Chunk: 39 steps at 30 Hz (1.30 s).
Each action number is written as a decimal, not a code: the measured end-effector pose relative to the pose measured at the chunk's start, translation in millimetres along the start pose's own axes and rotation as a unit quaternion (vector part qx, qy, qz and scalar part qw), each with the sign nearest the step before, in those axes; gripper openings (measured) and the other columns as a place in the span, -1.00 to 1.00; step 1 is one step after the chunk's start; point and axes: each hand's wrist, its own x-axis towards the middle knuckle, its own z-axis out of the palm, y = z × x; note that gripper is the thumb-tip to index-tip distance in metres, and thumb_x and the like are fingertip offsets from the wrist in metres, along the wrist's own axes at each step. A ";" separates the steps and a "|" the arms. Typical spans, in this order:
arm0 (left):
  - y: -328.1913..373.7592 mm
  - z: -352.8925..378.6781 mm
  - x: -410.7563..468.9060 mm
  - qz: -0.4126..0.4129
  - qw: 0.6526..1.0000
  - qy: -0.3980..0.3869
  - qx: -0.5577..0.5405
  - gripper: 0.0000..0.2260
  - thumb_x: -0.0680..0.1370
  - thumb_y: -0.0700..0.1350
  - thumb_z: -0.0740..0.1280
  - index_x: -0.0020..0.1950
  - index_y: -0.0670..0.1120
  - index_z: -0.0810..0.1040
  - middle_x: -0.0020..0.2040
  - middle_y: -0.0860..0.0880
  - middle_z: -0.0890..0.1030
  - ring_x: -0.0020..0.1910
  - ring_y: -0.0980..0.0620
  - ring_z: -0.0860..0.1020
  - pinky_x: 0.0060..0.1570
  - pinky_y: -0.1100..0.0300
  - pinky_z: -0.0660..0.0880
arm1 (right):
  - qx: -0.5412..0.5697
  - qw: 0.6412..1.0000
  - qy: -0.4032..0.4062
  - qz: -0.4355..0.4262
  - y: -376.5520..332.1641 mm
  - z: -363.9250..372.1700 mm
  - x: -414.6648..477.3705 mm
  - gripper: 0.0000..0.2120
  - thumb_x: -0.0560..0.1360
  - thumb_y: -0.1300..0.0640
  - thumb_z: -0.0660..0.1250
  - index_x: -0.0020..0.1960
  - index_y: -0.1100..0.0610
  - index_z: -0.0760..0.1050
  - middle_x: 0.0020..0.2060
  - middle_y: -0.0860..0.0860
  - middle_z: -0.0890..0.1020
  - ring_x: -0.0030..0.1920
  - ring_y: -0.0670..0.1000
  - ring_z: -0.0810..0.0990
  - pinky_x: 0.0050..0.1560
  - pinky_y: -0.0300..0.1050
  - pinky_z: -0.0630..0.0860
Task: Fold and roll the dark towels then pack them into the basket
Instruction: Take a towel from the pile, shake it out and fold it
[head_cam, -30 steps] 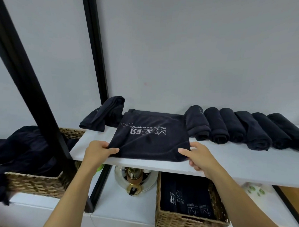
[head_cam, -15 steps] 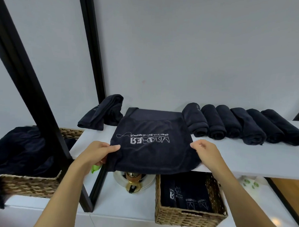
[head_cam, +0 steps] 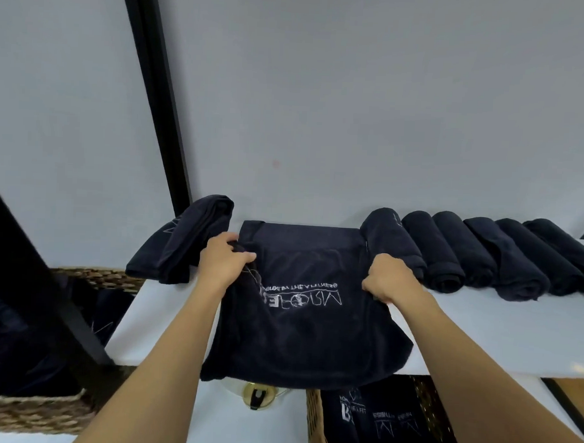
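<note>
soft, limp dark towel (head_cam: 299,325): left grip (head_cam: 227,263) and right grip (head_cam: 390,279) pinch its side edges; best held evenly there.

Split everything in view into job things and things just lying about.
Job: logo towel gripped by left hand and right hand; rolled towels; bundled towel; right wicker basket; left wicker basket.
Lying about: gold-and-black object below shelf; black post.

Both hands, left (head_cam: 222,262) and right (head_cam: 389,279), grip the folded dark towel (head_cam: 306,329) on the white shelf (head_cam: 500,334)
</note>
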 end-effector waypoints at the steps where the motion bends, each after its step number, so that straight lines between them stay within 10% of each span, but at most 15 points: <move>1: 2.5 1.2 5.5 0.024 1.000 0.001 -0.020 -0.55 0.45 -0.19 0.49 0.31 -0.03 0.53 0.18 -0.05 0.57 0.18 -0.04 0.55 0.19 0.02 0.53 | 0.006 1.000 0.009 -0.007 -2.1 -3.2 4.0 -0.85 0.43 0.30 0.24 -0.28 0.18 0.31 -0.39 0.07 0.47 -0.42 0.07 0.43 -0.48 -0.18 0.27; 8: 20.6 15.0 40.1 0.019 0.992 -0.018 -0.120 -0.57 0.47 -0.37 0.30 0.28 -0.03 0.54 0.13 -0.08 0.61 0.02 0.01 0.61 0.09 0.03 0.59 | 0.092 0.990 0.047 -0.098 -17.7 -12.9 42.0 -0.76 0.49 0.32 0.11 -0.02 0.12 0.52 -0.08 0.13 0.64 -0.19 0.16 0.68 -0.11 0.10 0.65; 13: 16.8 27.9 56.9 -0.058 0.998 -0.037 -0.009 -0.74 0.44 -0.19 0.51 0.09 -0.15 0.58 0.06 -0.08 0.58 0.11 -0.09 0.53 0.10 0.13 0.46 | -0.107 0.989 -0.013 -0.103 -28.2 -3.1 69.7 -0.54 0.52 0.34 0.12 0.36 0.04 0.40 0.23 0.09 0.52 -0.03 0.16 0.58 -0.01 -0.01 0.54; 15: 20.9 30.5 61.6 -0.052 0.998 -0.028 0.037 -0.82 0.45 -0.19 0.49 -0.24 -0.10 0.50 -0.20 -0.05 0.52 -0.09 -0.06 0.49 -0.06 0.14 0.44 | -0.166 0.982 -0.013 -0.091 -34.4 0.8 74.5 -0.62 0.55 0.30 0.15 0.35 0.12 0.39 0.24 0.12 0.49 0.14 0.20 0.54 -0.03 -0.01 0.45; 20: 34.7 32.3 74.3 -0.009 0.997 0.001 0.080 -0.83 0.45 -0.23 0.39 -0.29 -0.12 0.44 -0.32 -0.07 0.43 -0.31 -0.04 0.38 -0.29 0.17 0.33 | -0.198 0.977 -0.016 -0.071 -43.3 -3.3 83.3 -0.93 0.55 0.31 0.18 -0.01 0.20 0.40 -0.05 0.10 0.48 -0.09 0.13 0.49 -0.13 -0.04 0.41; 25: 48.5 25.3 90.2 0.020 0.998 0.034 0.054 -0.91 0.44 -0.24 0.32 -0.15 -0.19 0.61 -0.24 -0.14 0.56 -0.28 -0.05 0.49 -0.25 0.10 0.46 | -0.154 0.985 0.046 -0.069 -50.2 -36.9 109.0 -0.95 0.46 0.32 0.31 -0.14 0.21 0.48 -0.32 0.07 0.52 -0.36 0.04 0.48 -0.43 -0.19 0.37; 31: 64.8 21.8 110.8 0.064 0.987 0.134 0.062 -0.91 0.57 -0.22 0.31 0.05 -0.15 0.57 -0.09 -0.05 0.57 -0.07 -0.05 0.55 -0.06 0.08 0.50 | 0.025 0.989 0.141 -0.037 -51.0 -62.6 132.5 -0.70 0.44 0.44 0.32 0.16 0.30 0.57 -0.03 0.22 0.69 0.00 0.18 0.67 0.08 -0.01 0.60; 35: 48.0 30.1 102.7 0.121 0.984 0.053 0.122 -0.60 0.57 -0.19 0.33 0.40 -0.11 0.39 0.27 -0.14 0.50 0.21 -0.07 0.49 0.12 0.17 0.38 | 0.041 0.986 0.126 -0.105 -39.3 -30.3 115.5 -0.59 0.53 0.36 0.21 0.35 0.15 0.47 0.28 0.12 0.53 0.29 0.14 0.47 0.25 -0.10 0.37; 39: 23.3 29.7 54.5 0.204 0.952 -0.016 0.226 -0.71 0.51 -0.03 0.42 0.21 -0.04 0.57 0.17 -0.07 0.59 0.19 -0.09 0.52 0.23 -0.01 0.44 | 0.056 0.981 0.071 -0.171 -21.0 2.5 77.7 -0.70 0.53 0.26 0.26 0.23 0.11 0.57 0.18 0.07 0.60 0.18 0.10 0.56 0.26 -0.06 0.45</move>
